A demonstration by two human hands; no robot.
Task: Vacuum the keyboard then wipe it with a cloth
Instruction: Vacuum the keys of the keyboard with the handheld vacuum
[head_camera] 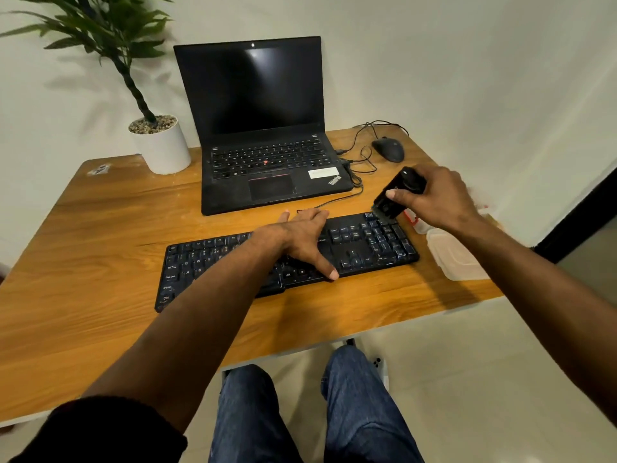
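Soft, even indoor light, moderately bright, falls from above and somewhat from the front. The plant [110,38] at upper left throws faint, diffuse leaf shadows on the wall [467,61] behind it. The dark laptop screen [253,88] carries a pale hazy glare near its top centre. Shadows under the arms on the bench [100,228] are weak. Wide-angle distortion bows the bench edges and stretches the forearms at the lower corners. The right hand [437,198] is slightly blurred; keyboard legends [367,242] look soft.

Single head-worn wide-angle view, above the seated person, facing forward and down over the near edge of the counter [100,262], close enough that both forearms fill the foreground, wall behind, knees at bottom.
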